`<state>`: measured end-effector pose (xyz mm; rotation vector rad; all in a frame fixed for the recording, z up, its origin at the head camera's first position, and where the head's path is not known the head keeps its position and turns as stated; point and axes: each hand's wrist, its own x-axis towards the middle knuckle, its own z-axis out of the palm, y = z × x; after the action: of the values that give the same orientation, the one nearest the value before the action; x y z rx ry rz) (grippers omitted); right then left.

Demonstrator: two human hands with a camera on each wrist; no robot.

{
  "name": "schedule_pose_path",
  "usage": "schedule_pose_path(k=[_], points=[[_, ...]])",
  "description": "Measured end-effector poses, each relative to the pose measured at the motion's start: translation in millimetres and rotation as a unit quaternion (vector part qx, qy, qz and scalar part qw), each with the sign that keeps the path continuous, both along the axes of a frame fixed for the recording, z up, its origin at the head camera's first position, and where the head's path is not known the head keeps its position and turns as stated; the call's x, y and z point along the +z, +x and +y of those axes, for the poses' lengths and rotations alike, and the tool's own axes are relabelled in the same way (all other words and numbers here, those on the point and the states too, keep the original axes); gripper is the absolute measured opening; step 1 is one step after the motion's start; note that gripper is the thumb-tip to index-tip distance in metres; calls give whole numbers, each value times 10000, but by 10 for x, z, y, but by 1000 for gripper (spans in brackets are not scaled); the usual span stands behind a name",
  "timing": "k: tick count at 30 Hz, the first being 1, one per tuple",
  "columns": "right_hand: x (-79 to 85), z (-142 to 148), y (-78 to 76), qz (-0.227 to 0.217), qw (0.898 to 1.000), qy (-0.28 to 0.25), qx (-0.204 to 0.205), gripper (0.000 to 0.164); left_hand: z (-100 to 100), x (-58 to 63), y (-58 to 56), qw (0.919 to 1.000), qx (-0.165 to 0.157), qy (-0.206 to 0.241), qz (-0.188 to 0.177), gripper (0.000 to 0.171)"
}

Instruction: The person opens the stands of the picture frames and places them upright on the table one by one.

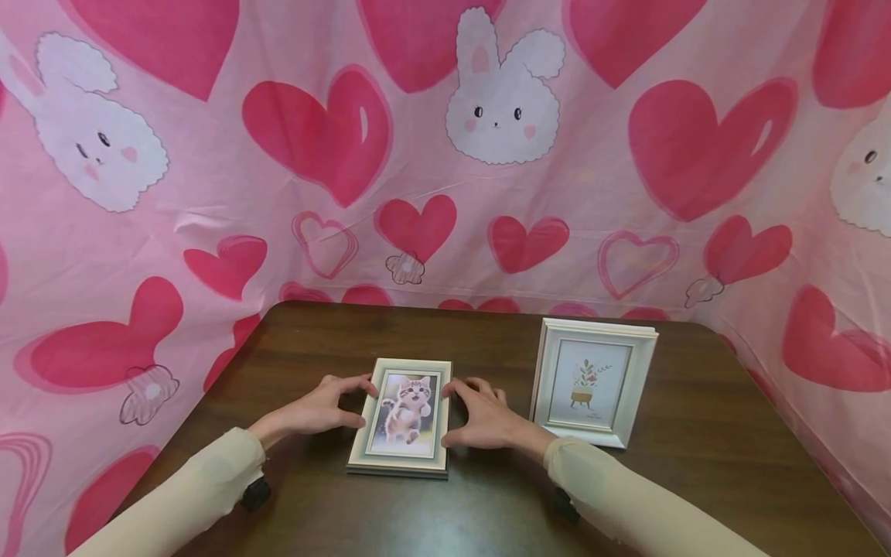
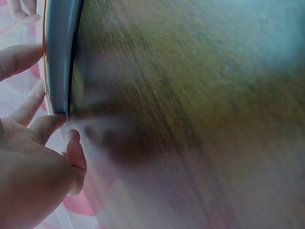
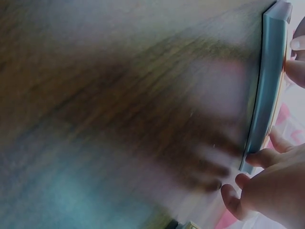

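A cream picture frame [image 1: 398, 462] with a kitten picture lies face up on the table, its long sides running away from me. My left hand [image 1: 322, 404] holds its left edge, thumb nearer me and index finger farther along. On the opposite edge, my right hand [image 1: 485, 415] grips with thumb and fingers in the same way. In the left wrist view, fingertips of the left hand [image 2: 33, 157] touch the frame's side [image 2: 62, 62]. The right wrist view has the right hand [image 3: 274, 181] against the other side [image 3: 269, 76]. The frame's underside is hidden.
A second white picture frame [image 1: 624, 410], showing a potted plant, stands upright to the right, behind my right wrist. Both are on a dark brown wooden table [image 1: 703, 464]. A pink cloth [image 1: 418, 178] with hearts and rabbits hangs around the back and sides.
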<state>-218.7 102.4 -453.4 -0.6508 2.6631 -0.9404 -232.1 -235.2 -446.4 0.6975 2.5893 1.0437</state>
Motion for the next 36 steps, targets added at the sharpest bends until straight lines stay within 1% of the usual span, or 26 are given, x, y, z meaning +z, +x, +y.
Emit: schedule_pose_path(k=[1,2,3,6,7,8,9,11,12,13,15,16,19,21,23,26,27,28,33,36], points=[[0,-1,0,5,10000,9,-6,63,-11,-39,-26,9999,101,10,-80,45],[2,-4,0,11,10000,21,-9,63,-12,-43,-33,9999,111,-6,-94,45],[-1,-6,-2,13,10000,35,-16,62,-34,-87,-57,9999,106,-15,-43,45],[3,-13,1,54,10000,63,-27,62,-127,-242,-147,9998,-64,43,202,45],[7,-14,4,80,9999,61,-23,62,-145,-271,-168,9995,-156,59,254,45],[8,-16,3,99,9999,64,-20,61,-154,-273,-172,9992,-258,107,295,47],[10,-16,5,116,9999,68,-20,61,-188,-342,-207,9987,-299,108,403,47],[14,-17,8,142,9999,69,-24,61,-203,-374,-227,9987,-304,107,393,47],[15,-17,9,147,9999,71,-25,61,-200,-375,-227,9991,-237,89,341,47],[17,-17,10,148,9999,77,-26,62,-195,-371,-222,9994,-166,36,303,46],[16,-17,5,160,9998,113,-33,63,-176,-324,-190,9997,-77,-43,233,47],[15,-17,2,171,9998,129,-35,63,-154,-273,-163,9999,-41,-32,142,47],[15,-21,-8,227,9996,191,-30,65,-97,-131,-84,9999,-84,47,51,49],[18,-24,-14,249,9995,215,-13,66,-81,-76,-60,9998,-174,130,14,51],[21,-27,-19,246,9994,245,2,67,-91,-89,-72,9994,-292,127,101,50],[34,-27,-21,219,9993,287,19,67,-112,-127,-97,9990,-356,19,271,48],[36,-28,-22,219,9993,294,26,67,-108,-122,-96,9991,-328,-12,269,47],[38,-27,-22,210,9993,315,27,68,-106,-115,-90,9992,-312,-13,242,47],[31,-21,-27,163,9993,346,18,67,-20,27,2,9998,13,-51,-173,49],[21,-14,-28,155,9993,338,4,67,23,71,38,9995,134,-161,-224,49]])
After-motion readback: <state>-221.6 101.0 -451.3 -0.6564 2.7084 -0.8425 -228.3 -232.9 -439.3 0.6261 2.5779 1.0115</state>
